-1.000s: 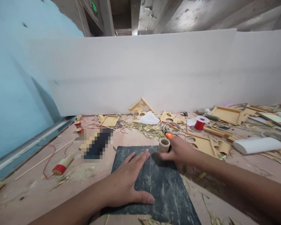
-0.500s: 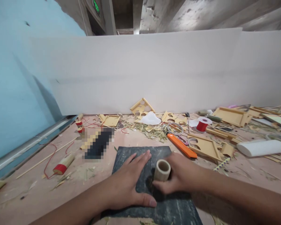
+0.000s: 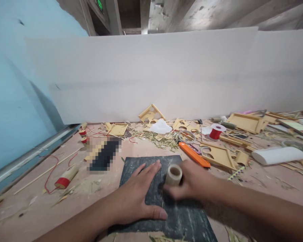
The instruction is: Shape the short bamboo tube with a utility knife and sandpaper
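A dark, dust-streaked sheet [image 3: 184, 222] that looks like sandpaper lies in front of me on the table. My left hand [image 3: 137, 195] rests flat on it with the fingers stretched out and the thumb apart. To the right, my right hand [image 3: 192, 183] is wrapped round a short bamboo tube [image 3: 173, 179], thumb on the near side. The tube stands upright with its round opening facing up, its lower end at the sheet. My hand's motion blurs its edges a little, and the fingers behind the tube are hidden.
Beyond the sheet lie an orange utility knife [image 3: 194, 155], bamboo shavings [image 3: 164, 141], a spool of red thread [image 3: 215, 132] and cut-out wooden pieces [image 3: 221, 156]. A white cylinder [image 3: 279, 155] sits at right. A red-ended bamboo piece [image 3: 66, 177] and cord lie left. A white panel [image 3: 154, 74] stands behind.
My right hand has slid the bamboo tube slightly away from me over the dark sheet. My left hand stays flat in place. The whole view has shifted a little.
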`<state>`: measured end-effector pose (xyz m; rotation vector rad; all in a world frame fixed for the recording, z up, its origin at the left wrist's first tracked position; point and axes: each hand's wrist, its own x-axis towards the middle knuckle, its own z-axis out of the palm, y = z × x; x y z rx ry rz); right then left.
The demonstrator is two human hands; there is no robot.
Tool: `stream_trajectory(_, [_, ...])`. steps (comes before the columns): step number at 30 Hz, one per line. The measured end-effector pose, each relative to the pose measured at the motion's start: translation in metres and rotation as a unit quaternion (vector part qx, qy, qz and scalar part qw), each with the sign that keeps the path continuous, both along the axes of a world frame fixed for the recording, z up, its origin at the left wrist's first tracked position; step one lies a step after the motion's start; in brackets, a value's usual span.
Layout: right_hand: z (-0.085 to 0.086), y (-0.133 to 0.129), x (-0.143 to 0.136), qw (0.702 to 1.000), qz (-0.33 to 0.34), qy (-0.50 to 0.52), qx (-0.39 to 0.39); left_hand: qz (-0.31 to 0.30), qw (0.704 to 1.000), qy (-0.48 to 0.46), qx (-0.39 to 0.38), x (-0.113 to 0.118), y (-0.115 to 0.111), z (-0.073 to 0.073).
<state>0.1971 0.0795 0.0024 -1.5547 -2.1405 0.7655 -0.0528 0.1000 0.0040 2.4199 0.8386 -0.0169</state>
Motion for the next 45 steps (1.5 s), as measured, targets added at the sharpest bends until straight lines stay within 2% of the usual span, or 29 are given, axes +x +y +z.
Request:
stream_trajectory(1, [0.0001,0.0003,-0.0002,0.999,0.042,0.013,-0.014,-0.002,1.000,-0.002,-0.002,-0.0002,0.0002,0.0000])
stream_trajectory(2, [0.0004,0.0008,0.0000,0.999,0.035,0.010,-0.025,-0.006,1.000,-0.003,-0.003,-0.0004,0.0003,-0.0001])
stream_trajectory(5, [0.0018,0.0022,0.0011,0.993,-0.106,-0.049,0.034,-0.007,1.000,0.000,0.000,-0.0009,0.0008,-0.0006])
stream_trajectory(6, [0.0023,0.0017,0.0010,0.992,-0.108,-0.052,0.037,-0.006,1.000,0.000,0.002,-0.0010,0.0009,-0.0011])
stream_trajectory(9, [0.0036,-0.0011,-0.0005,0.999,0.029,-0.019,-0.002,-0.009,1.000,-0.014,0.008,-0.0016,0.0011,-0.0030])
stream_trajectory(10, [0.0041,-0.0013,-0.0006,0.999,0.038,-0.022,-0.008,-0.011,1.000,-0.019,0.009,-0.0017,0.0013,-0.0036])
stream_trajectory(12, [0.0049,-0.0004,0.0002,0.996,-0.061,-0.060,0.024,-0.012,1.000,-0.023,0.011,-0.0019,0.0016,-0.0046])
stream_trajectory(14, [0.0048,0.0009,0.0012,0.992,-0.100,-0.064,0.036,-0.009,1.000,-0.020,0.009,-0.0019,0.0017,-0.0049])
stream_trajectory(17, [0.0033,0.0018,0.0017,1.000,0.022,0.001,-0.010,-0.005,1.000,-0.010,0.004,-0.0014,0.0016,-0.0039])
stream_trajectory(18, [0.0029,0.0021,0.0019,0.999,0.033,0.003,-0.019,-0.005,1.000,-0.006,0.004,-0.0011,0.0015,-0.0034])
stream_trajectory(21, [0.0026,0.0019,0.0021,0.996,-0.076,-0.040,0.016,0.000,1.000,0.004,0.002,-0.0003,0.0012,-0.0018])
stream_trajectory(22, [0.0026,0.0010,0.0015,0.995,-0.084,-0.042,0.024,0.002,1.000,0.003,0.000,-0.0003,0.0012,-0.0017])
stream_trajectory(25, [0.0023,-0.0019,-0.0010,0.999,0.030,0.003,-0.010,0.002,1.000,-0.003,-0.005,-0.0009,0.0013,-0.0024])
stream_trajectory(26, [0.0022,-0.0017,-0.0009,0.999,0.050,0.002,-0.018,0.000,1.000,-0.006,-0.005,-0.0013,0.0014,-0.0030])
stream_trajectory(29, [0.0029,0.0008,0.0020,0.994,-0.086,-0.061,0.024,-0.004,1.000,-0.016,0.003,-0.0025,0.0018,-0.0050])
stream_trajectory(30, [0.0034,0.0009,0.0026,0.991,-0.107,-0.069,0.032,-0.002,1.000,-0.019,0.005,-0.0028,0.0019,-0.0056])
stream_trajectory(31, [0.0038,0.0003,0.0027,0.994,-0.087,-0.060,0.027,-0.003,1.000,-0.020,0.005,-0.0030,0.0020,-0.0061])
stream_trajectory(34, [0.0049,-0.0032,0.0017,0.998,0.053,0.005,-0.035,-0.005,1.000,-0.021,0.006,-0.0027,0.0016,-0.0058])
stream_trajectory(35, [0.0051,-0.0034,0.0019,0.998,0.046,0.001,-0.039,-0.006,1.000,-0.020,0.008,-0.0024,0.0013,-0.0049])
stream_trajectory(38, [0.0048,-0.0007,0.0042,0.994,-0.089,-0.063,0.023,-0.007,1.000,-0.009,0.010,-0.0013,0.0007,-0.0013])
stream_trajectory(39, [0.0042,0.0003,0.0048,0.992,-0.098,-0.068,0.030,-0.008,1.000,-0.004,0.006,-0.0011,0.0007,-0.0002])
stream_trajectory(43, [0.0018,0.0029,0.0066,0.999,0.019,-0.027,-0.018,-0.010,1.000,0.005,-0.005,-0.0012,0.0017,0.0008])
stream_trajectory(45, [0.0023,0.0045,0.0081,0.995,-0.066,-0.069,0.006,-0.009,1.000,0.002,-0.004,-0.0014,0.0022,0.0000])
